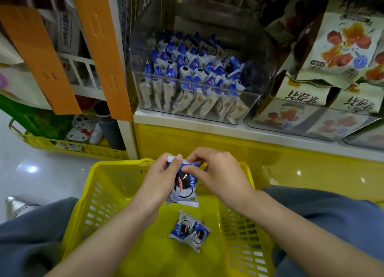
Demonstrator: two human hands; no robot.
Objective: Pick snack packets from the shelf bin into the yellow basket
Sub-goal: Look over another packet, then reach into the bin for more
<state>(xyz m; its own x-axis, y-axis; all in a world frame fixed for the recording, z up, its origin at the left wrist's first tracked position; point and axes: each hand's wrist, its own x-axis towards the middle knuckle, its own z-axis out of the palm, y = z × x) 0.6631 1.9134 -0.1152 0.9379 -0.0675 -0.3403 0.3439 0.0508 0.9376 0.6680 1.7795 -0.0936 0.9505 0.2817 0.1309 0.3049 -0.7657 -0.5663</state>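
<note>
A blue-and-white snack packet (184,190) hangs over the yellow basket (97,195), which sits between my knees. My left hand (160,179) pinches the packet's top left edge and my right hand (216,170) pinches its top right edge. Two more packets (190,231) of the same kind lie on the basket floor below. The clear shelf bin (252,102) above holds several more blue-and-white packets (193,73), standing in rows.
Bags with red and orange fruit prints (340,46) fill the bins to the right of the clear bin. Orange strips (104,48) hang at the upper left. A second yellow basket (68,146) with goods stands on the floor at left. A yellow shelf base (291,162) runs behind my basket.
</note>
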